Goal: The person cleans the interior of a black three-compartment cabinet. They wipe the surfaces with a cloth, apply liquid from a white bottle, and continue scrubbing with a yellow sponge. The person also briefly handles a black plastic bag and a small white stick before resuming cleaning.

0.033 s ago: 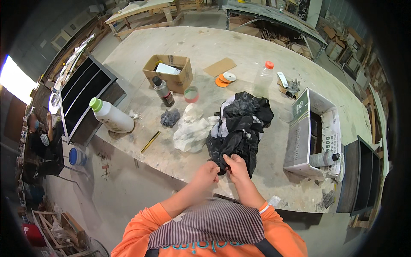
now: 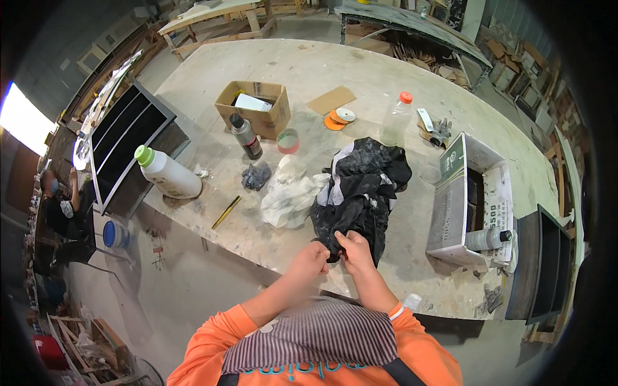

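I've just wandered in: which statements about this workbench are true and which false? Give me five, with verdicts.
1. The right hand pinches the black cloth, with the left hand close by. True.
2. The big white bottle has a red cap. False: the big white bottle has a green cap.
3. The white bundle lies left of the black cloth. True.
4. The brown box is closed. False: the brown box is open.
5. The table is pale. True.

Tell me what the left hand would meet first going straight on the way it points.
The left hand points forward and rightward, so probably the crumpled black cloth with pale patches, near where the right hand pinches it. Whether they already touch is unclear.
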### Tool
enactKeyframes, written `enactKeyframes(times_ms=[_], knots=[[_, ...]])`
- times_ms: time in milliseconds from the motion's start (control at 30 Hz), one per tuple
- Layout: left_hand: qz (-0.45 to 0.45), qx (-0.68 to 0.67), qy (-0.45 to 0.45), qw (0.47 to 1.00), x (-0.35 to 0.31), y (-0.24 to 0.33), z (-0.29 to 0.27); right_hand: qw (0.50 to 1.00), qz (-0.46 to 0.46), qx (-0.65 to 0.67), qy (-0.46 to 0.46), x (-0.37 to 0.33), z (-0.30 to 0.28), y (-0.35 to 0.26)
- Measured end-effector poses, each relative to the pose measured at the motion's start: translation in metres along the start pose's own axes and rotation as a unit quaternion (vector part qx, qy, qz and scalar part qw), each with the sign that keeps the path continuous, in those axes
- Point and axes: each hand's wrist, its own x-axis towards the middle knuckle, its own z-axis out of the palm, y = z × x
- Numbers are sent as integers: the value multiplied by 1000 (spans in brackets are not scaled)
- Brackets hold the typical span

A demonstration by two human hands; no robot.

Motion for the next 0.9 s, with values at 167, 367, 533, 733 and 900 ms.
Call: enactKeyframes(times_ms=[167,367,533,733,900], knots=[[-23,-19,11,1000,-3,-5,-10,1000,-9,6,-6,5,8,8],[-25,-41,7,999,-6,-8,-18,1000,-3,11,4,7,14,19],[-43,91,-27,995,-23,-18,-26,993,13,-6,120,16,7,4],[-3,-279,-105,955,-72,-31,-55,994,-44,-15,97,20,-23,-25],[-41,-580,-203,788,-92,-13,-81,869,-258,-403,125,-11,-8,-30]])
